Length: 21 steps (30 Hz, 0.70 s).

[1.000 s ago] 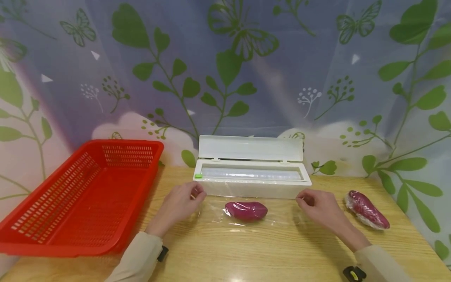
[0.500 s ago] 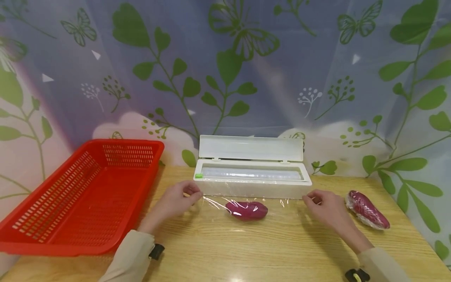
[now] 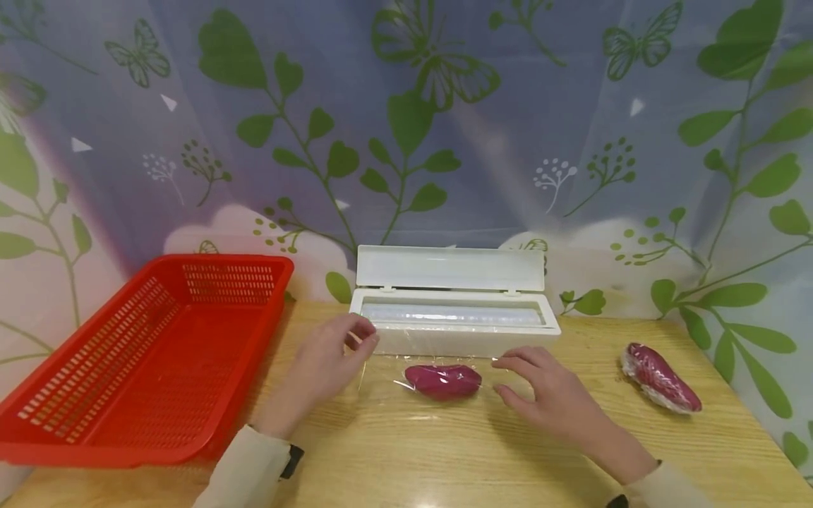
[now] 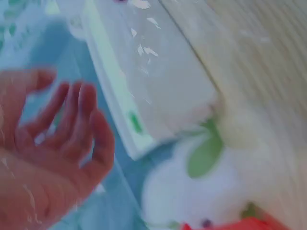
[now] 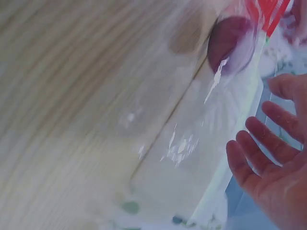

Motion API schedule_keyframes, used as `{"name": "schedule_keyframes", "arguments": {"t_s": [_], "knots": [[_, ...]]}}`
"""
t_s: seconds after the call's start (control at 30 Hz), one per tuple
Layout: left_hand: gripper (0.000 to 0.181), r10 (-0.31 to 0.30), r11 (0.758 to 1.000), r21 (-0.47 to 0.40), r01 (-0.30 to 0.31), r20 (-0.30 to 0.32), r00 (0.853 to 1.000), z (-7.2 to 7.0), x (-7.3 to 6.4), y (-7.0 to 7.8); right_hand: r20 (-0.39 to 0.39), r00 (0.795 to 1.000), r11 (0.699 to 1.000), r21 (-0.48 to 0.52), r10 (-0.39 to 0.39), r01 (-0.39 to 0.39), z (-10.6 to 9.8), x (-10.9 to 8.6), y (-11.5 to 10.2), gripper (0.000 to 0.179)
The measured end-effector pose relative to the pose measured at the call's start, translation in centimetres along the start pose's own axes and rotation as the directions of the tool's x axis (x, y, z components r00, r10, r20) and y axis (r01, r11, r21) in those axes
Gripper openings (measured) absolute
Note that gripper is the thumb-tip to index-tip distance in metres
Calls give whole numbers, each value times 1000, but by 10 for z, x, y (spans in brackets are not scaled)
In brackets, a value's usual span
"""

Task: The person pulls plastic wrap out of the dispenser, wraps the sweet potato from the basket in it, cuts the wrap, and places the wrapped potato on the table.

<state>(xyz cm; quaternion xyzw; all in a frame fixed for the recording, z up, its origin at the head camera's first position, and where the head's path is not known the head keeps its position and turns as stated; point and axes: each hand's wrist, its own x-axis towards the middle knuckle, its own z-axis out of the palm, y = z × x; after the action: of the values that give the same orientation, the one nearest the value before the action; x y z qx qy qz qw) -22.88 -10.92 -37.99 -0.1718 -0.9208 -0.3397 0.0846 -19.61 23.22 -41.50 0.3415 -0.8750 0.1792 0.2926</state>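
A purple sweet potato [image 3: 443, 382] lies on the table, with clear plastic wrap [image 3: 406, 416] spread over and around it from the white wrap dispenser [image 3: 457, 343] behind. My left hand [image 3: 327, 356] is at the dispenser's front left corner, just over the wrap's left edge. The left wrist view shows its fingers loosely bent, with a gap between thumb and fingertips. My right hand [image 3: 549, 395] reaches in from the right, its thumb and fingers spread apart close to the sweet potato's right end. Nothing shows between its fingers in the right wrist view.
The dispenser's lid [image 3: 451, 268] stands raised against the patterned backdrop, with the film roll [image 3: 451, 315] visible inside. A red plastic basket [image 3: 159, 367] takes up the left side. A wrapped sweet potato [image 3: 660, 378] lies at the right.
My right hand has moved left from the wrap's right edge toward the sweet potato, and its fingers have spread. My left hand has shifted slightly up and right. The wrap lies lower at the left.
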Motion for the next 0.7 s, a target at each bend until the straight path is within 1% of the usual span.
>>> {"name": "schedule_keyframes", "arguments": {"t_s": [0.03,0.07,0.13,0.2,0.27,0.33,0.37,0.43,0.53,0.63,0.7], "knots": [[15,67,998,18,-67,34,997,4,-1,7,20,1000,1000,-1,-14,14,3,2,-2,40],[17,130,990,37,-133,70,989,8,-3,12,45,999,1000,-3,-17,17,5,5,-5,43],[23,243,965,74,-253,122,962,18,-4,21,92,996,1000,-15,-14,15,10,9,-10,46],[26,305,938,124,-323,140,942,28,-5,26,152,988,999,-39,2,4,15,14,-14,48],[29,349,911,180,-371,142,926,38,-5,28,214,977,998,-68,22,-8,19,17,-19,49],[31,365,892,223,-393,157,918,46,-6,29,267,963,995,-98,45,-19,22,19,-23,50],[33,359,889,238,-392,168,918,49,-6,29,287,956,993,-112,54,-23,24,19,-24,51],[37,333,890,256,-377,197,922,54,-7,29,312,947,991,-133,73,-32,25,19,-27,54],[41,299,891,282,-355,223,928,58,-9,29,325,941,989,-136,98,-56,27,20,-29,56],[41,292,888,295,-353,231,928,60,-10,29,330,937,989,-127,117,-79,27,21,-31,52],[39,287,891,290,-349,236,928,60,-10,30,324,938,988,-128,126,-88,27,22,-33,48]]}}
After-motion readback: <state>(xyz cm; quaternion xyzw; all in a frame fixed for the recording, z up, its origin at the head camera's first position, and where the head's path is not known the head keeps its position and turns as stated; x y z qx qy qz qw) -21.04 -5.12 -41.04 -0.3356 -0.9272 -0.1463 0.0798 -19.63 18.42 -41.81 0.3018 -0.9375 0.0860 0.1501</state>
